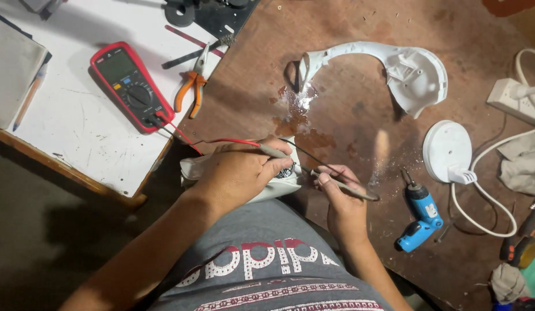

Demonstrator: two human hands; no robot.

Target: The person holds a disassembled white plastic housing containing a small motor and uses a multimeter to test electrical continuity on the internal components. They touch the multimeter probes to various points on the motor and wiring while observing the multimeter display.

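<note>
L hand (238, 173) pinches red probe (273, 151), R hand (339, 198) pinches black probe (342, 185); both tips on white part (276, 187) btwn hands; meter (131, 86) up-left of L hand; probing underway.

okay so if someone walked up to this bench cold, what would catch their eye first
Probably the two hands at the bench's near edge: the left hand and right hand each press a thin probe into a small white part. Next, the red multimeter on the white board at upper left, beside orange-handled pliers. The blue cordless screwdriver lies to the right.
</note>
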